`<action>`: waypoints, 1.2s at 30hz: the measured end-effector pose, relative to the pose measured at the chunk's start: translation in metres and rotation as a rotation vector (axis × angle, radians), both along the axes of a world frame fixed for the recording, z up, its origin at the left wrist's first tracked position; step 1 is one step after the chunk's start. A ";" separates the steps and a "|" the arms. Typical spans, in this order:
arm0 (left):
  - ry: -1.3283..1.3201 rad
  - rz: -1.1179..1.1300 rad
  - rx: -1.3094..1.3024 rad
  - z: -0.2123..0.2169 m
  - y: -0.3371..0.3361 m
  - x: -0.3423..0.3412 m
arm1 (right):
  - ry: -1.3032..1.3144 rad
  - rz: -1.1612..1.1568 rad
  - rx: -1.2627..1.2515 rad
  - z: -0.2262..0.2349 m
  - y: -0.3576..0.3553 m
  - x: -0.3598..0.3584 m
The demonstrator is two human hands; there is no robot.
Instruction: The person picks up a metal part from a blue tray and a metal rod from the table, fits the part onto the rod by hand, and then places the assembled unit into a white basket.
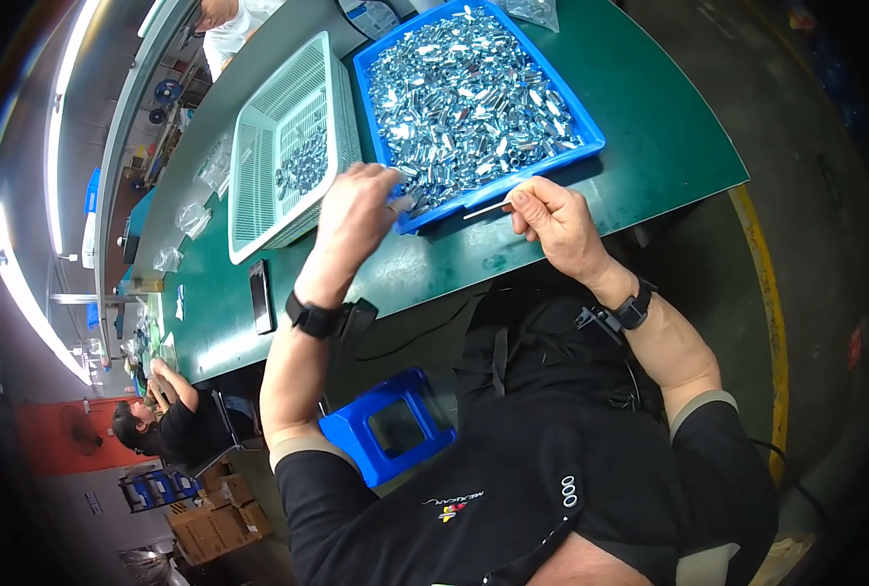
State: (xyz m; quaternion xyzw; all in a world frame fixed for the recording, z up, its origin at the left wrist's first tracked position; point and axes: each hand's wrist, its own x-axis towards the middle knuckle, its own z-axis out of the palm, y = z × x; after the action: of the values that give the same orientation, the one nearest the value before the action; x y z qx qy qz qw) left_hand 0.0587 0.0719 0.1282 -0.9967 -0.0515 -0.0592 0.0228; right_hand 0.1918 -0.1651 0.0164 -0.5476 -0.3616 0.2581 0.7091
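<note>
My right hand [556, 227] is closed in a pinch around a thin, pale metal rod [486, 209], which points left along the near edge of a blue tray [591, 137]. The tray is heaped with small shiny metal tubular parts [468, 98]. At the tray's near left corner my left hand [358, 210] has its fingers curled together, somewhat blurred. Whatever lies between those fingertips is hard to separate from the shiny parts behind. Beside the tray, to its left, stands a pale green slatted plastic basket [254, 190] with a smaller pile of similar parts [305, 161] in it.
A dark phone [260, 297] and clear plastic bags [193, 219] lie on the green table [649, 83]. Below its edge stands a blue stool [356, 430]. One person [195, 425] sits farther left along the table; another [234, 29] is beyond it. Cardboard boxes [210, 527] sit lower left.
</note>
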 end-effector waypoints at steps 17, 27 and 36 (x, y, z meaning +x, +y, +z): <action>0.079 0.142 -0.520 0.000 -0.018 0.011 | -0.004 -0.018 0.037 -0.004 0.001 0.000; -0.274 0.314 -1.437 -0.040 -0.045 -0.010 | -0.015 -0.047 0.060 -0.003 0.002 -0.001; -0.423 0.293 -1.575 -0.062 -0.073 -0.014 | -0.001 -0.082 0.058 -0.002 0.001 -0.002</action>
State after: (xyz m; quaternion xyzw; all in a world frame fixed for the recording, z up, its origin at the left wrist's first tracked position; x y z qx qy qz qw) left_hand 0.0450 -0.0011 0.0658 -0.6719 -0.2104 -0.1886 -0.6846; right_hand 0.1894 -0.1645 0.0143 -0.5416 -0.3465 0.2178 0.7343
